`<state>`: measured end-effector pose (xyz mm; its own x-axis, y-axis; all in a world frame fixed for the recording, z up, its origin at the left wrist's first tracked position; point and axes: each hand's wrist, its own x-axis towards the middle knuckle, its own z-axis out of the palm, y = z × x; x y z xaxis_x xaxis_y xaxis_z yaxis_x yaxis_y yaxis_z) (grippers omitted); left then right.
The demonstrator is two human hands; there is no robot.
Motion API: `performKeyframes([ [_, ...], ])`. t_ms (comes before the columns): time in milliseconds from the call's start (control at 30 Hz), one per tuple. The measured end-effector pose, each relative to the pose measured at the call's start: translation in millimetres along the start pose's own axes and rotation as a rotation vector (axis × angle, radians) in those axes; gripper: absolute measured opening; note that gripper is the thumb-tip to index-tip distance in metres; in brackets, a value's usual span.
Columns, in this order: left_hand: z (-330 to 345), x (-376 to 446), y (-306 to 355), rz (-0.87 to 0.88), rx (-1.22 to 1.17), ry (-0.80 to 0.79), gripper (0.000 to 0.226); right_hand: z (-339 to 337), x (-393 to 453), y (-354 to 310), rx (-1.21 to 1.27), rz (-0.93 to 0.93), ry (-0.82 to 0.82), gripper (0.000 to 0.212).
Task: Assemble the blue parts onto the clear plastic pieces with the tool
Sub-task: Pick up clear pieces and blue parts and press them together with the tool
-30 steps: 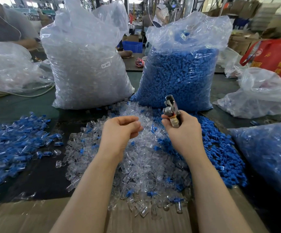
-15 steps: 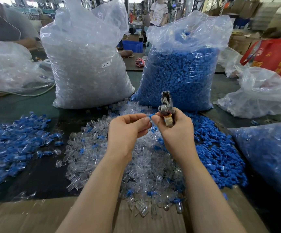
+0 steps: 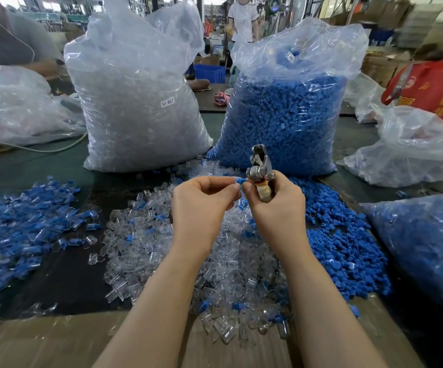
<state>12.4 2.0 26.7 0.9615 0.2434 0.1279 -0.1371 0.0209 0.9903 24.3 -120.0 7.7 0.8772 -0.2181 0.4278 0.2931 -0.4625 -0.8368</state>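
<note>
Blue part (image 3: 239, 180) pinched between both hands!
Left hand (image 3: 201, 205) curls on it; right hand (image 3: 276, 208) also grips the tool (image 3: 259, 166) upright.

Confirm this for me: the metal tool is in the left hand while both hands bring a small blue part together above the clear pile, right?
Not quite: the head view shows the metal tool gripped in the right hand, not the left hand. The rest holds.
</note>
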Motion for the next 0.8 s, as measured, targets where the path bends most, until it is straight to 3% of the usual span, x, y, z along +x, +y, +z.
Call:
performKeyframes([
  [200,0.0,-1.8,0.8,0.112,0.127,0.038,0.016,-1.5,0.7,-1.2,0.011,0.008,-0.054,0.009],
  [433,-1.9,0.1,-2.0,0.1,0.061,0.069,0.01,-9.2,3.6,-7.8,0.109,0.023,-0.181,0.006],
  [567,-3.4,1.1,-2.1,0.072,-0.024,0.05,0.012,-16.9,5.0,-7.1,0.001,0.003,-0.234,0.018],
  [800,-7.2,4.3,-1.9,0.072,-0.095,-0.005,0.015,-20.5,6.4,-2.6,-0.2,-0.016,-0.341,0.018],
])
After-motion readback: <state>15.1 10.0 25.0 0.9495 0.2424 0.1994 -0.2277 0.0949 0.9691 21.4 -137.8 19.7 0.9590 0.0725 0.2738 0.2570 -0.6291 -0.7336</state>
